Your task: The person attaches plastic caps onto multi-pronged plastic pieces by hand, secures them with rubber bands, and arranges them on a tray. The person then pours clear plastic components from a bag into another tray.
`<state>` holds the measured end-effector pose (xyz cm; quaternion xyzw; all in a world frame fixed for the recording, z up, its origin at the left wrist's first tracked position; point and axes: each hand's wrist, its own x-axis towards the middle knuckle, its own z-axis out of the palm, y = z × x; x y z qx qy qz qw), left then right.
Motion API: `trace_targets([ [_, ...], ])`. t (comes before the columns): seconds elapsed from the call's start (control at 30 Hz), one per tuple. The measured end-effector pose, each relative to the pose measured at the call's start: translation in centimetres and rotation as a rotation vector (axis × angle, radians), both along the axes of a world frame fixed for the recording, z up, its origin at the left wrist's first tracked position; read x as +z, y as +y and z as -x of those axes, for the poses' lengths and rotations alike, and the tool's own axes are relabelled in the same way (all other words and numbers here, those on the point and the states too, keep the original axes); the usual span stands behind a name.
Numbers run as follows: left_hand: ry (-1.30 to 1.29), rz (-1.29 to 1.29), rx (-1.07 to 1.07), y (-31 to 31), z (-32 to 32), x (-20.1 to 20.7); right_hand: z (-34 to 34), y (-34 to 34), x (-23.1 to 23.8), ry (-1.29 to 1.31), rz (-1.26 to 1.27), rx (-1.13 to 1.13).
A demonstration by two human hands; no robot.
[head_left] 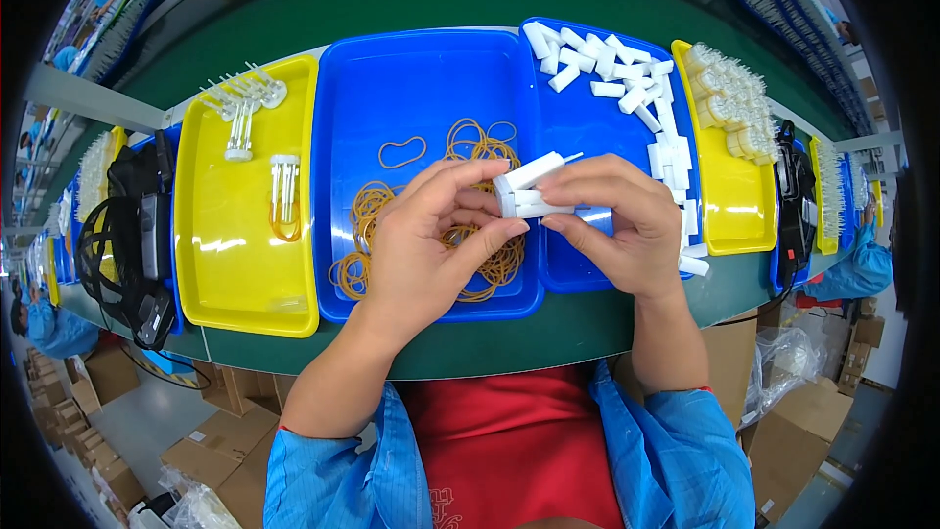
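Red shirt cloth, framed by the sleeves of an open blue jacket, is seen nearest the camera, along the lower edge. Beyond it, two bare forearms are stretched over a green worktop. Between the hands, a small white assembly is held above the place where two blue trays meet; it is made up of a round end piece and several white bars, laid nearly sideways.

By the left hand, the round end is gripped between thumb and fingers, which are curved and only slightly parted. By the right hand, the other end of the bars is pinched between thumb and fingertips.

Below the left hand, tan rubber bands are heaped in the larger blue tray. White blocks are scattered along the far and right parts of the second blue tray. At far left, pinned white pieces are stood in a yellow tray. At far right, clear, bristly parts are packed into another yellow tray.
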<state>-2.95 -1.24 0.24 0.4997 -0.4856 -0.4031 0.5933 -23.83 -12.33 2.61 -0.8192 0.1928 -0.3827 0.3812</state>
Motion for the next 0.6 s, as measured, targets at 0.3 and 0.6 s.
trace_targets([
  [0.3, -0.009, -0.004, -0.009, -0.2, 0.3, -0.1, -0.2, 0.3, -0.4, 0.025, 0.039, -0.027],
  [0.6, 0.099, -0.077, 0.028, -0.1, 0.1, 0.4, 3.0, -2.2, 1.6, 0.060, 0.046, -0.262],
])
